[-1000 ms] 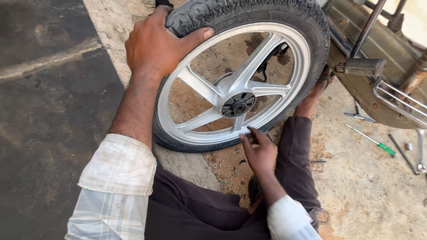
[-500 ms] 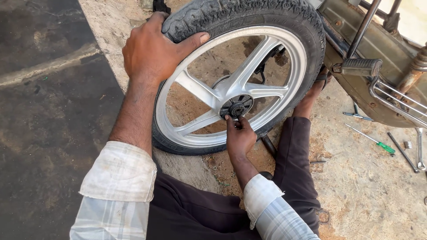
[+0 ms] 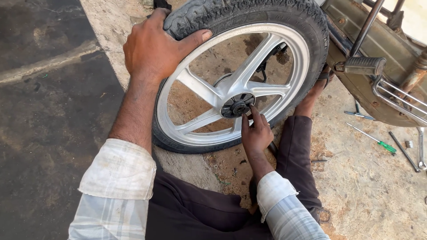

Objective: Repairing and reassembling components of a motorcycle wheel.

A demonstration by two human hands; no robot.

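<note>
A motorcycle wheel (image 3: 284, 49) with a black tyre and a silver spoked alloy rim stands upright on the ground in front of me. My left hand (image 3: 153, 46) grips the top of the tyre, thumb laid over the rim edge. My right hand (image 3: 255, 133) is at the black hub (image 3: 235, 106) in the wheel's middle, fingertips touching the hub's right side. Whether it holds a small part there is hidden by the fingers. My foot (image 3: 318, 86) rests against the tyre's lower right side.
A motorcycle body with a footpeg (image 3: 364, 66) and metal rack (image 3: 400, 100) stands at the right. A green-handled screwdriver (image 3: 372, 138), a spanner (image 3: 420, 149) and other tools lie on the concrete at right. Dark asphalt (image 3: 49, 111) lies to the left.
My right hand rose from the ground near my knee up to the wheel hub and now touches it. My left hand has stayed on the tyre.
</note>
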